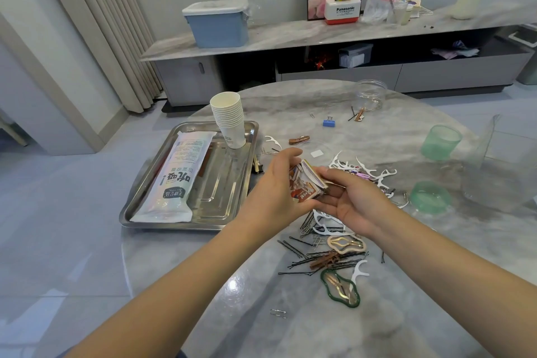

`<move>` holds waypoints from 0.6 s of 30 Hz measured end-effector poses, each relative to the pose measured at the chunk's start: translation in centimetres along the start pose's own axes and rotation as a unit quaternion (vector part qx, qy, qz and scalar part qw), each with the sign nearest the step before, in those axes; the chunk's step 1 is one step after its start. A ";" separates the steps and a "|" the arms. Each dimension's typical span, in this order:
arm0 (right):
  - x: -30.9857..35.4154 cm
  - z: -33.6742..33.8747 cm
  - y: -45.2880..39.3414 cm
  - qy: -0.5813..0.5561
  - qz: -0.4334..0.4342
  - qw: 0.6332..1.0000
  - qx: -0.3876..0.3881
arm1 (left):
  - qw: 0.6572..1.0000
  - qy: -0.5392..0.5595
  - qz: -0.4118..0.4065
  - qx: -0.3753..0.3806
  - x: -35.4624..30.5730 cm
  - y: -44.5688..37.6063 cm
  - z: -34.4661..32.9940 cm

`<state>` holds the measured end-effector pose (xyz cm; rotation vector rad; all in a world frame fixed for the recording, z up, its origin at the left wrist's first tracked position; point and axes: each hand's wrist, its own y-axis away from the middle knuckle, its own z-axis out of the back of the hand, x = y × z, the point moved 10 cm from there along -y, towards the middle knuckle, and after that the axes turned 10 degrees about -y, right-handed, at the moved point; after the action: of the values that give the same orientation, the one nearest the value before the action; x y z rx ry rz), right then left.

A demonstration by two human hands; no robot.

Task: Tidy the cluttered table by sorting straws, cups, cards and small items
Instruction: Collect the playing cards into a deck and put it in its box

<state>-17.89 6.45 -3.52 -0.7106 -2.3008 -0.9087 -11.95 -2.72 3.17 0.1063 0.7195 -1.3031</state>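
Note:
Both hands meet over the middle of the round marble table. My left hand and my right hand together hold a small stack of cards, with fingers curled round its edges. On the left, a steel tray carries a white pack of straws and a stack of white paper cups. Under and around my hands lie white floss picks, black hairpins, and beige and green hair clips.
Two green cups and a clear bag sit at the right. A clear jar, a blue binder clip and a brown clip lie farther back. A low cabinet with a blue box stands behind.

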 end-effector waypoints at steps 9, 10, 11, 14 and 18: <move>1.5 0.2 0.2 0.128 0.109 0.985 -0.026 | 1.000 -0.020 -0.007 0.019 -0.2 0.0 -0.5; 1.6 0.2 0.2 0.130 0.115 0.984 -0.031 | 1.000 -0.021 -0.007 0.020 -0.3 0.1 -0.5; 1.6 0.2 0.3 0.125 0.119 0.984 -0.035 | 1.000 -0.022 -0.009 0.020 -0.4 0.2 -0.4; 1.3 0.4 0.2 0.112 0.126 0.985 -0.046 | 0.999 -0.023 -0.016 0.027 -0.6 0.4 -0.5; 1.6 0.7 0.5 0.152 0.173 0.971 -0.072 | 0.998 -0.041 -0.016 0.042 -0.9 0.6 -0.8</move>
<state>-18.90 7.73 -2.73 -0.9289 -1.7880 -0.9492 -11.80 -1.42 2.80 0.1084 0.5982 -1.3619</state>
